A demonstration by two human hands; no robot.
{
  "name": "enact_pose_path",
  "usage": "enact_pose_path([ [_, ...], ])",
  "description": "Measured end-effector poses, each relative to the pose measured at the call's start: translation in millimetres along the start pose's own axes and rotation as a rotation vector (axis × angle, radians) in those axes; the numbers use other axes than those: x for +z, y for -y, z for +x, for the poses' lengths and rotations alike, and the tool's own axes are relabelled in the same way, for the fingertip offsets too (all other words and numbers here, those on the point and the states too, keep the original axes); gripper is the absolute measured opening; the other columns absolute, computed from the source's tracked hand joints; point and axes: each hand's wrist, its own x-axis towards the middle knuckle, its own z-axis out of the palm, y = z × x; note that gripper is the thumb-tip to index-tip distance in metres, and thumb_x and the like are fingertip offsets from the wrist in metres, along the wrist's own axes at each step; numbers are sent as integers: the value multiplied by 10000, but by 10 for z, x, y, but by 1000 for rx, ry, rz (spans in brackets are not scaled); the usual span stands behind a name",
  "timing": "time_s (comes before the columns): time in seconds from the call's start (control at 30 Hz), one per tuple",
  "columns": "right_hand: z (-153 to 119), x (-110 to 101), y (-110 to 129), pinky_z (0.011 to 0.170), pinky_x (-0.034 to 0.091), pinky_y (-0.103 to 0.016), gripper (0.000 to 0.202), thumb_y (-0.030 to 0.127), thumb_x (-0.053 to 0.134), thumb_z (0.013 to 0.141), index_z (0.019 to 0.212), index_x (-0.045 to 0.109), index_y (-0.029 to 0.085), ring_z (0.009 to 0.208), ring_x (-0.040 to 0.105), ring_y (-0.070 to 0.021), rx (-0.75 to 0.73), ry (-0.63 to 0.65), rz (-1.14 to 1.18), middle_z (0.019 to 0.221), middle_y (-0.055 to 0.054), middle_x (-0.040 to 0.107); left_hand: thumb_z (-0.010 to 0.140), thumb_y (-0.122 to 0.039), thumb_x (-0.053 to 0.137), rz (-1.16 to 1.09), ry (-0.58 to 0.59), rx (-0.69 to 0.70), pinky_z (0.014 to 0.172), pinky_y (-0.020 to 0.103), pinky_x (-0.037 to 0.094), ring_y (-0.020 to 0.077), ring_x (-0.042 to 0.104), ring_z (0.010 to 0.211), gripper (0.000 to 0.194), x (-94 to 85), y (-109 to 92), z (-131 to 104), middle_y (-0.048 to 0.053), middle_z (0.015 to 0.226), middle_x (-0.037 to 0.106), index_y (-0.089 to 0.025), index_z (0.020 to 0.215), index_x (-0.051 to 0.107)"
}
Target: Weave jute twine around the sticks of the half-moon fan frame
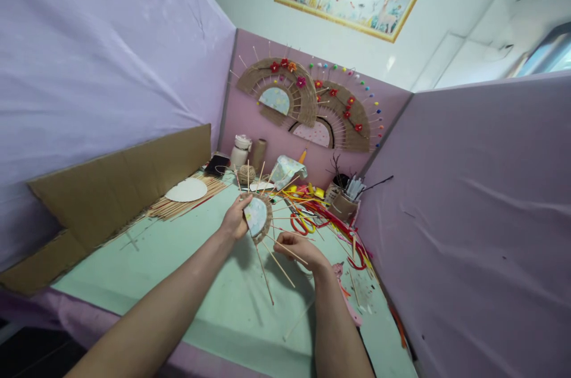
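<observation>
My left hand (pixel 235 218) grips the straight edge of a small half-round fan (pixel 256 215), thumb on its face. The fan has a pale blue patterned centre and a brown woven rim. Thin wooden sticks (pixel 280 265) spread outward from that rim like rays. Among the lower right sticks is my right hand (pixel 297 248), its fingers pinched together. What they hold, perhaps a strand of cord, is too small to make out. A ball of twine (pixel 246 174) lies behind the fan.
Red- and yellow-handled scissors (pixel 303 223) lie right of the fan, among coloured craft stems (pixel 321 209). A pink glue gun (pixel 350 300) rests by my right forearm. Cardboard (pixel 129 187) lines the left side, near loose sticks under a white oval (pixel 186 190). Two finished fans (pixel 307 101) hang behind.
</observation>
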Motion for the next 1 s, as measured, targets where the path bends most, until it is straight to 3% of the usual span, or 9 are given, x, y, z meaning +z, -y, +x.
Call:
enact_pose_path([
  [0.13, 12, -6, 10, 533, 355, -212, 242, 409, 664, 701, 721, 605, 175, 567, 454, -94, -63, -26, 41, 618, 30, 523, 752, -86, 584, -10, -11, -35, 608, 267, 524, 144, 637, 581, 57, -5, -8, 10, 33, 661, 661, -133, 784, 577],
  [0.23, 19, 3, 18, 697, 437, -261, 277, 378, 701, 682, 884, 636, 199, 777, 563, -150, -131, -122, 140, 831, -19, 625, 745, -88, 590, -7, -8, -47, 615, 277, 526, 152, 641, 580, 45, -6, 2, 12, 44, 662, 667, -123, 774, 586],
  [0.33, 48, 9, 10, 867, 427, -321, 343, 361, 705, 692, 995, 618, 225, 984, 565, -187, -204, -222, 233, 1029, -48, 633, 734, -83, 596, 1, 2, -50, 620, 279, 527, 159, 650, 593, 63, 5, 25, -5, 53, 679, 682, -121, 784, 592],
  [0.43, 104, 30, -5, 943, 395, -349, 353, 337, 691, 713, 1036, 598, 231, 1033, 562, -189, -275, -250, 318, 1065, -52, 632, 722, -76, 603, 11, 10, -50, 626, 272, 527, 158, 655, 606, 94, 21, 53, -30, 55, 694, 692, -124, 803, 596],
  [0.67, 205, 259, 37, 827, 458, -305, 327, 324, 706, 682, 972, 589, 230, 886, 598, -166, -290, -225, 468, 991, -31, 642, 653, -22, 629, 50, 26, -90, 616, 265, 523, 151, 646, 580, 211, 25, 101, -52, 34, 670, 687, -132, 831, 600],
  [0.9, 269, 320, 20, 539, 435, -239, 295, 398, 696, 665, 862, 542, 241, 545, 530, -104, -179, -423, 650, 702, 29, 600, 654, 6, 542, 57, 81, -248, 635, 279, 520, 169, 649, 599, 199, 89, 130, -154, 85, 680, 695, -87, 800, 639],
  [1.0, 281, 285, 9, 491, 399, -230, 301, 423, 693, 653, 829, 535, 238, 503, 493, -101, -220, -513, 680, 651, 32, 576, 648, 14, 533, 64, 116, -317, 684, 310, 518, 181, 652, 614, 210, 112, 165, -223, 97, 690, 697, -80, 797, 649],
])
